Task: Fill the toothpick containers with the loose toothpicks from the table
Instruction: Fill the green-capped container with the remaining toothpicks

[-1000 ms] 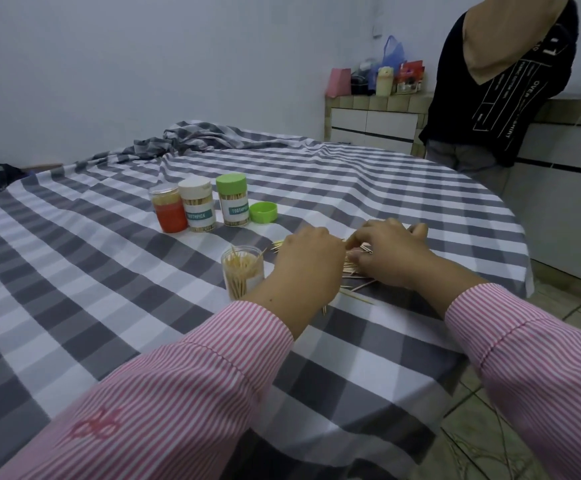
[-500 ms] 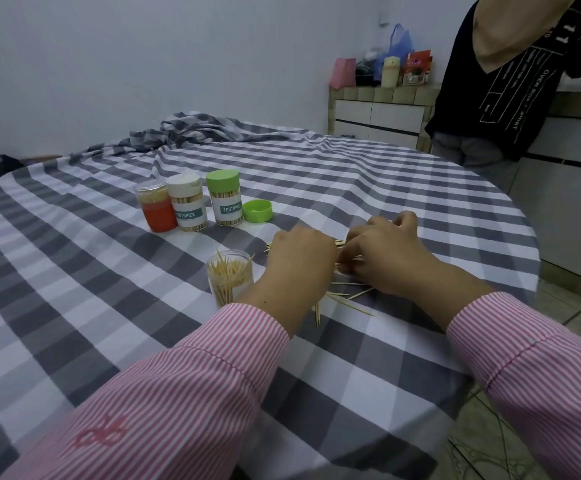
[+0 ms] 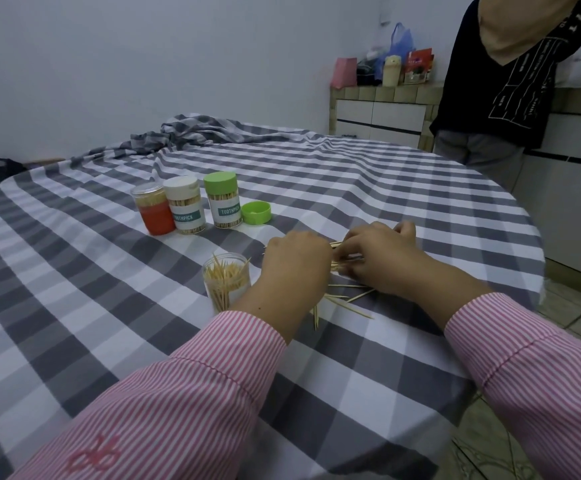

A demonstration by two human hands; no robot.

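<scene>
Head view looks down over my 2 striped sleeves at the checked tablecloth (image 3: 74, 306), where the loose toothpicks (image 3: 346, 299) lie scattered between and just in front of my hands. The open jar (image 3: 226, 282) stands upright just beside my left wrist, partly filled, with its sticks fanned out above the rim.

The risks, as I judge them: my left forearm sits so near that jar that a careless sweep could knock it over and spill what it holds. The sticks I am gathering point different ways — if I lift them unaligned, some will likely catch on the rim or drop back onto the cloth. A few also lie toward the near edge of the table and could roll off if I drag the cloth.

My left hand (image 3: 296, 261) is palm down with its fingers curled onto the bundle; it seems to pinch sticks, though the fingertips are hidden behind the knuckles. My right hand (image 3: 382, 258) faces it, fingers bent and pinching the other end of the same small bundle.

Farther back stand 3 closed jars — the orange jar (image 3: 154, 213), the white-capped jar (image 3: 185, 206) and the green-capped jar (image 3: 223, 199) — with a loose green lid (image 3: 256, 212) beside them.
</scene>
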